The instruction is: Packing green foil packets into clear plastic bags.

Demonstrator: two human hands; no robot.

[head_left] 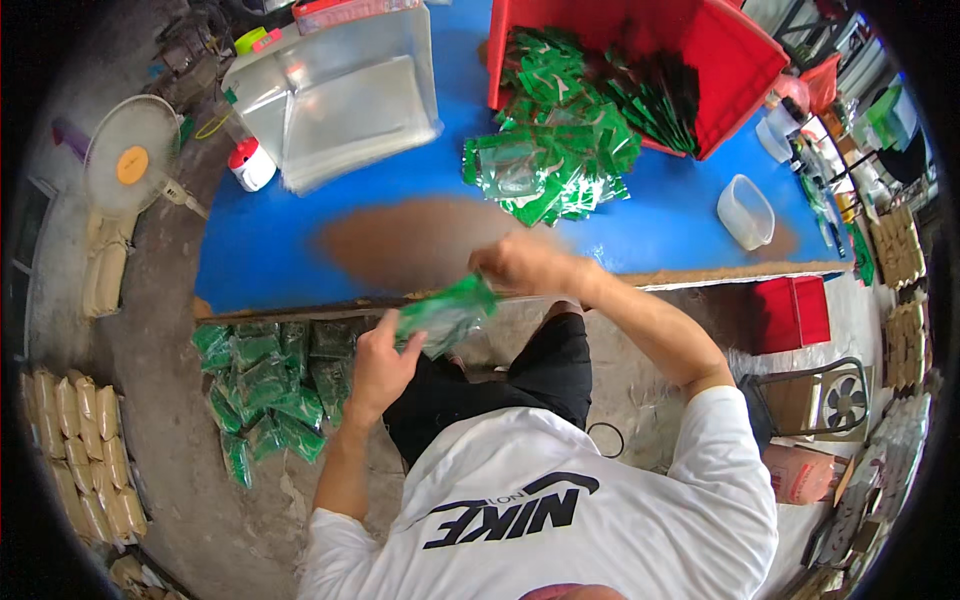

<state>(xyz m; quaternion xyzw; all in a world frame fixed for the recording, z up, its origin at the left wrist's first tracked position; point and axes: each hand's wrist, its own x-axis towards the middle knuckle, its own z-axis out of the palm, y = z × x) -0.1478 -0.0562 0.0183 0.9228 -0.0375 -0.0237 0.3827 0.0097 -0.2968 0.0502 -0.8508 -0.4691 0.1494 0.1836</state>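
Note:
Between my two hands is a green and clear plastic packet (447,322), held tilted just in front of the table's near edge and blurred by motion. My left hand (385,358) grips its left end, with thumb and fingers closed on it. At the upper right corner of the packet, my right hand (525,264) has its fingers closed, though they are smeared. Farther back on the blue table (640,225) lies a loose heap of green printed packets (560,150), spilling from a tipped red bin (735,60).
A stack of clear plastic bags (350,115) fills a tray at the table's back left, beside a red-and-white container (251,165). A clear tub (746,212) stands at the right. Filled green bags (265,375) cover the floor at left, near a fan (133,155).

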